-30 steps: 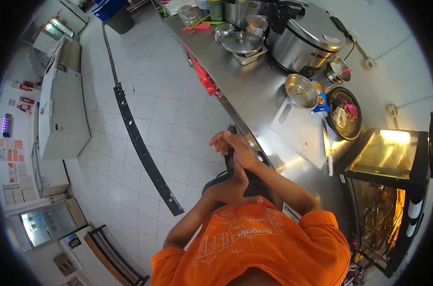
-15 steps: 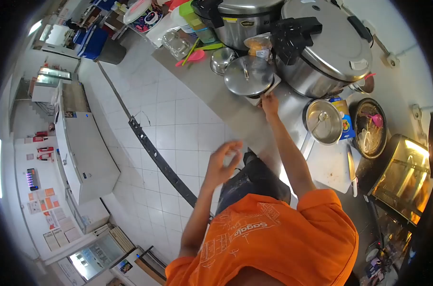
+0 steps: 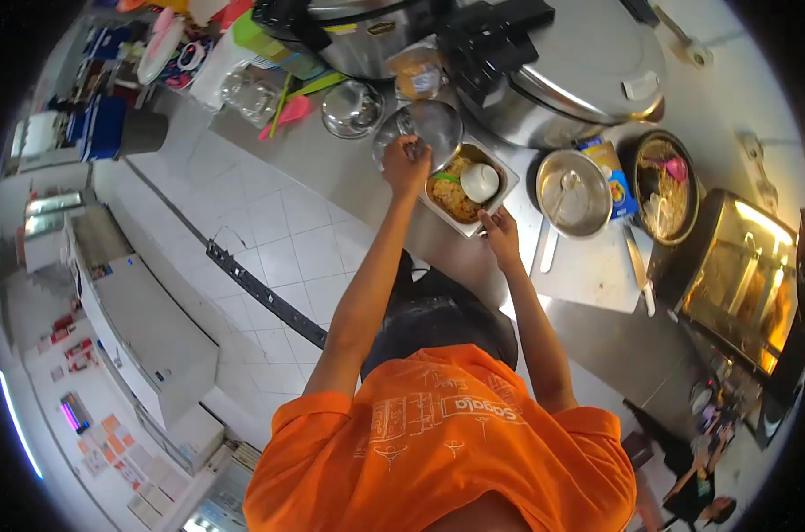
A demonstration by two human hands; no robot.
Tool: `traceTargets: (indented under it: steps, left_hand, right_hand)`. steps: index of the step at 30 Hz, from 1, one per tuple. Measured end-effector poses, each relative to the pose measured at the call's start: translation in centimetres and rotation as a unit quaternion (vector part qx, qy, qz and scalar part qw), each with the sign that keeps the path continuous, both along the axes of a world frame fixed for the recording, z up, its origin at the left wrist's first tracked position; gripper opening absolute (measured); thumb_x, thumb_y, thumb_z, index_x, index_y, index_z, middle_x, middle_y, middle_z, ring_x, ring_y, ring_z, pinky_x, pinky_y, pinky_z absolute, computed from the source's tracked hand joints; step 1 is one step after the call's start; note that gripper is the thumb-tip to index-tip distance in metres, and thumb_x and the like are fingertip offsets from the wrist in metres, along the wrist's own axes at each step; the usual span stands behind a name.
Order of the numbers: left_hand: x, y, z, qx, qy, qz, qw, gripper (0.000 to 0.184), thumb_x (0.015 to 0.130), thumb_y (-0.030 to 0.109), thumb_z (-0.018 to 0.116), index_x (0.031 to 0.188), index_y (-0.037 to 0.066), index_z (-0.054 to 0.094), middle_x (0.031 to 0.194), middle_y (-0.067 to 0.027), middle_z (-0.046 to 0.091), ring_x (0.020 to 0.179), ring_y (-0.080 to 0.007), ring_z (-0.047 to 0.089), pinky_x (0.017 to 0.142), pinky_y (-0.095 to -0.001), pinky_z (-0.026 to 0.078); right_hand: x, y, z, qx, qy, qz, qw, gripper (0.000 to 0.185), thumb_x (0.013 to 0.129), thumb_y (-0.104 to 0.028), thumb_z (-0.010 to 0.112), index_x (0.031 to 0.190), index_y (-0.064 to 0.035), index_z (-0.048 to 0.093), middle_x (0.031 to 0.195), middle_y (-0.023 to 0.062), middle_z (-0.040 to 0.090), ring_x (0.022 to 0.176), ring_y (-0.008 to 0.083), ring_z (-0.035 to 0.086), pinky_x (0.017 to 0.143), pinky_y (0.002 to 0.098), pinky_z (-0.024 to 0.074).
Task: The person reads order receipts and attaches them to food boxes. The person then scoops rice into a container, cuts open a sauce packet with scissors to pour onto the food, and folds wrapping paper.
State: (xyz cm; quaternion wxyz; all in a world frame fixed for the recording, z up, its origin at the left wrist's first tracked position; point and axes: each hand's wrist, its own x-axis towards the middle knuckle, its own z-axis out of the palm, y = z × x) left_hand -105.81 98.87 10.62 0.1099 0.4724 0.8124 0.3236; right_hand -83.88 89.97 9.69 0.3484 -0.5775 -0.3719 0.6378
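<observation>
My left hand point(image 3: 406, 167) is closed at the middle of a round metal lid point(image 3: 441, 131), where its knob sits. The lid is held partly off a rectangular metal food pan point(image 3: 508, 183). Inside the pan are brownish rice-like food point(image 3: 457, 206), a white bowl point(image 3: 480, 182) and a green utensil point(image 3: 444, 177), mostly hidden. My right hand point(image 3: 502, 238) grips the pan's near right corner, thumb at the rim. Left of the lid, a shiny metal bowl point(image 3: 351, 109) rests on the steel counter point(image 3: 323, 164).
Large cookers point(image 3: 589, 75) line the back, beside a bagged item point(image 3: 418, 78). To the right are a saucepan point(image 3: 558, 191), a yellow-blue packet point(image 3: 613, 177), a dark pan point(image 3: 686, 199), a knife point(image 3: 638, 266) on a white board point(image 3: 589, 275) and a lit glass case point(image 3: 744, 279).
My left hand has come up from over the floor and taken hold of the lid. The lid has moved left off the pan, showing the food. My right hand stays at the pan.
</observation>
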Motion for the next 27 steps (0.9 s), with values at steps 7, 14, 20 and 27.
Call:
traceTargets:
  steps: [7,14,20,27]
  left_hand:
    - [-2.0,2.7,1.7,0.030,-0.455,-0.063,0.888,0.026,0.076,0.009,0.076,0.101,0.010,0.067,0.089,-0.0027,0.063,0.080,-0.0146,0.059,0.072,-0.0264,0.048]
    - [-6.6,-3.9,1.5,0.061,-0.401,-0.159,0.900,0.028,0.077,0.005,0.075,0.103,0.005,0.064,0.103,-0.0037,0.061,0.095,-0.0166,0.057,0.084,-0.0315,0.045]
    - [-10.2,-6.0,2.5,0.006,-0.256,-0.267,0.929,0.031,0.075,0.004,0.074,0.102,0.007,0.061,0.101,-0.0066,0.062,0.096,-0.0230,0.058,0.086,-0.0346,0.045]
    - [-10.8,-5.1,-1.5,0.018,-0.109,-0.389,0.914,0.035,0.070,0.004,0.072,0.102,0.012,0.061,0.110,-0.0079,0.058,0.105,-0.0281,0.055,0.092,-0.0428,0.037]
  right_hand:
    - [0.8,-1.1,0.8,0.004,-0.057,-0.037,0.998,0.016,0.094,-0.019,0.062,0.096,-0.0037,0.057,0.063,-0.0007,0.053,0.053,0.0072,0.051,0.050,0.0234,0.0430]
    - [3.4,-5.6,-0.7,-0.006,-0.181,-0.098,0.979,0.023,0.089,-0.020,0.065,0.099,0.0000,0.059,0.068,0.0078,0.062,0.053,0.0120,0.056,0.051,0.0301,0.0453]
    - [-0.4,-2.6,7.4,0.213,-0.535,-0.061,0.815,0.046,0.078,-0.025,0.073,0.116,-0.0074,0.055,0.096,0.0112,0.065,0.083,0.0285,0.067,0.066,0.0414,0.0516]
    - [-3.9,3.2,5.3,-0.064,-0.671,0.098,0.732,0.079,0.071,-0.061,0.071,0.121,-0.0020,0.053,0.080,0.0126,0.069,0.071,0.0278,0.069,0.060,0.0401,0.0540]
